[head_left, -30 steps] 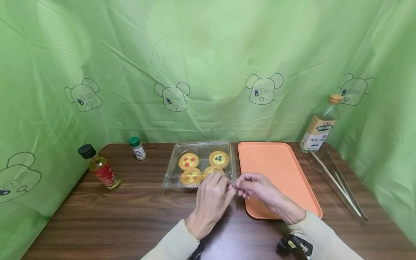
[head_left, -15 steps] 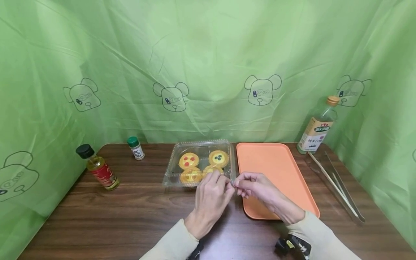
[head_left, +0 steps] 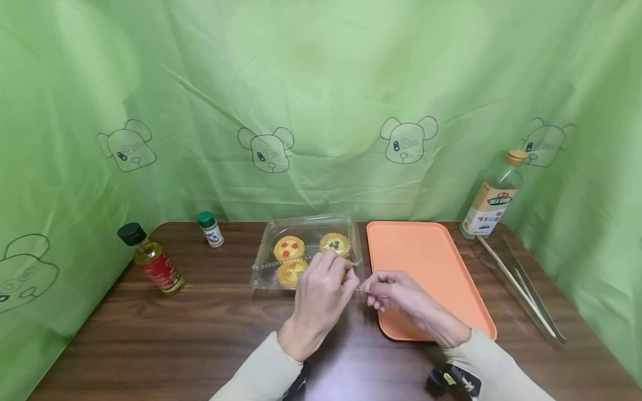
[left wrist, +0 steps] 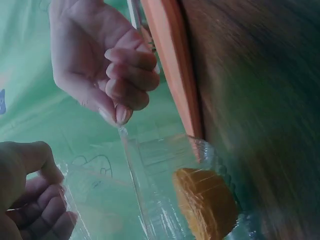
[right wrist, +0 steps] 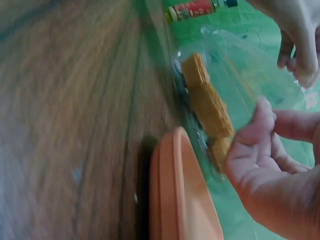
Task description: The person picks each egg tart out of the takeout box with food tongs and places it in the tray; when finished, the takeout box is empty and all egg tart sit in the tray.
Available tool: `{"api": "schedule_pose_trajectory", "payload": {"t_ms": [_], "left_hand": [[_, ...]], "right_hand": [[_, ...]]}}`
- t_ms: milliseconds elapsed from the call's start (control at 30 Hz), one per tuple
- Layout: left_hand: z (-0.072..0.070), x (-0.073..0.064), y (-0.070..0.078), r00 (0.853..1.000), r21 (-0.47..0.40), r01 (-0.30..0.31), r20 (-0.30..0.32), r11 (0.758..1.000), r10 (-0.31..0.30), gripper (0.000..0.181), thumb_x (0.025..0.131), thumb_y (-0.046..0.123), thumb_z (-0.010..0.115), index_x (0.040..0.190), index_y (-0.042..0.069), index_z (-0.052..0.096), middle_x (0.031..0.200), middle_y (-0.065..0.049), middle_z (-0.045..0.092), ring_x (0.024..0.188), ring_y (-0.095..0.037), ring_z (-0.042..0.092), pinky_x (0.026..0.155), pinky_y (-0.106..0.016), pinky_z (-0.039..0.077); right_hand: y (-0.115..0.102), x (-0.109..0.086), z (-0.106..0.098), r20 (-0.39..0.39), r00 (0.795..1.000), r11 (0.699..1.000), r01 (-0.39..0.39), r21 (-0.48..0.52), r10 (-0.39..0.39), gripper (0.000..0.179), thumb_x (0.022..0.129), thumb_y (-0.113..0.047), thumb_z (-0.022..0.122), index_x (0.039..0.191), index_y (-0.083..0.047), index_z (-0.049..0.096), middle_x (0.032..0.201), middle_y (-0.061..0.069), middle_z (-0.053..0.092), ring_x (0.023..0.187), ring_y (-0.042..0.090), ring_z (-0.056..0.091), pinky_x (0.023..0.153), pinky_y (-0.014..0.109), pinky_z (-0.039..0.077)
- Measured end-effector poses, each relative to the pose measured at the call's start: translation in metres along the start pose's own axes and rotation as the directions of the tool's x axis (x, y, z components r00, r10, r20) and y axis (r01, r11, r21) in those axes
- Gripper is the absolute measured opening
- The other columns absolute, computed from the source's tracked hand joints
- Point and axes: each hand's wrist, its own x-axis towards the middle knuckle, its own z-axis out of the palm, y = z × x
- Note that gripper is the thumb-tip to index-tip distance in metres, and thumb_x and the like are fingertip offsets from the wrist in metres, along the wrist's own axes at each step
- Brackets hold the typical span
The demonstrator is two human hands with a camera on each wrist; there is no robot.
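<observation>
A clear plastic clamshell box (head_left: 258,275) holds several egg tarts (head_left: 288,248), one topped with red pieces and another with dark ones. My left hand (head_left: 321,292) grips the front edge of the lid (left wrist: 97,200) near its right corner, and the lid stands partly raised from the base. With thumb and forefinger, my right hand (head_left: 401,298) pinches the corner of the base rim (left wrist: 131,160). In the head view my left hand hides most of the front right tart. The right wrist view shows tarts (right wrist: 212,110) through the box's side.
An orange tray (head_left: 426,262) lies right of the box, under my right hand. Tongs (head_left: 526,289) and a tall vinegar bottle (head_left: 489,203) stand farther right. At left are a red-labelled oil bottle (head_left: 159,267) and a green-capped shaker (head_left: 210,229). Green cloth (head_left: 321,100) walls the table.
The lid's front edge has come up off the base, and my left hand has moved slightly up and left with it. My right hand stays at the box's corner.
</observation>
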Motion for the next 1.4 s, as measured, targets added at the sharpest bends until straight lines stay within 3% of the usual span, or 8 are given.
{"api": "schedule_pose_trajectory", "payload": {"t_ms": [167,333,500,633,867,1067,1400], "left_hand": [[0.002,-0.002,0.001,0.996,-0.024,-0.022,0.083,0.999,0.024,0.013,0.076,-0.006,0.077,0.083,0.004,0.073,0.084,-0.002,0.062,0.075,-0.016,0.059,0.064,-0.021,0.054],[0.005,-0.005,0.002,0.993,-0.05,-0.052,0.106,0.997,0.057,0.013,0.077,-0.005,0.078,0.084,0.005,0.074,0.084,-0.001,0.063,0.077,-0.015,0.06,0.068,-0.02,0.055],[0.004,-0.007,0.004,0.989,-0.034,-0.079,0.124,0.996,0.083,0.011,0.08,-0.002,0.08,0.087,0.005,0.075,0.085,0.0,0.063,0.077,-0.016,0.059,0.068,-0.022,0.054],[-0.001,-0.01,-0.001,0.988,-0.012,-0.085,0.129,0.996,0.085,0.015,0.082,-0.001,0.08,0.094,0.005,0.076,0.09,-0.002,0.064,0.082,-0.018,0.061,0.071,-0.023,0.056],[-0.018,-0.02,-0.021,0.995,0.032,-0.039,0.088,0.999,0.036,0.028,0.08,0.0,0.083,0.106,0.005,0.074,0.1,-0.007,0.065,0.088,-0.024,0.062,0.077,-0.033,0.058],[-0.033,-0.033,-0.04,0.998,0.088,0.023,0.05,0.996,-0.027,0.055,0.069,-0.004,0.089,0.12,0.0,0.068,0.109,-0.015,0.064,0.094,-0.032,0.061,0.084,-0.04,0.058],[-0.058,-0.047,-0.072,0.979,0.15,0.187,0.059,0.971,-0.198,0.082,0.057,0.008,0.103,0.128,-0.004,0.065,0.12,-0.02,0.061,0.102,-0.039,0.057,0.088,-0.047,0.054]], "right_hand": [[-0.002,0.0,-0.009,0.017,1.0,1.0,-0.019,0.005,0.019,0.022,0.101,-0.01,0.065,0.109,0.011,0.067,0.089,0.013,0.072,0.077,0.017,0.066,0.068,0.025,0.057],[0.0,0.006,-0.007,-0.053,0.998,0.999,0.029,0.012,-0.029,0.038,0.103,-0.011,0.067,0.129,0.015,0.057,0.097,0.015,0.074,0.084,0.021,0.072,0.077,0.032,0.063],[0.004,0.013,0.003,-0.122,0.992,0.999,0.045,0.009,-0.044,0.047,0.098,0.001,0.066,0.14,0.016,0.05,0.09,0.012,0.073,0.075,0.018,0.069,0.07,0.029,0.062],[0.003,0.012,0.005,-0.138,0.988,0.998,0.061,-0.022,-0.063,0.051,0.098,0.0,0.071,0.143,0.013,0.051,0.082,0.012,0.069,0.07,0.017,0.065,0.065,0.026,0.059],[0.002,0.01,0.002,-0.11,0.99,0.994,0.078,-0.071,-0.085,0.06,0.099,-0.001,0.071,0.151,0.014,0.046,0.085,0.016,0.071,0.07,0.016,0.066,0.065,0.027,0.06],[0.002,0.009,-0.002,-0.06,0.995,0.995,0.079,-0.063,-0.083,0.062,0.101,0.002,0.066,0.154,0.017,0.038,0.089,0.017,0.071,0.076,0.018,0.068,0.07,0.028,0.061],[0.001,0.009,-0.006,-0.052,0.996,0.995,0.072,-0.073,-0.076,0.063,0.101,0.002,0.066,0.155,0.016,0.037,0.089,0.015,0.07,0.075,0.017,0.067,0.07,0.027,0.061]]}}
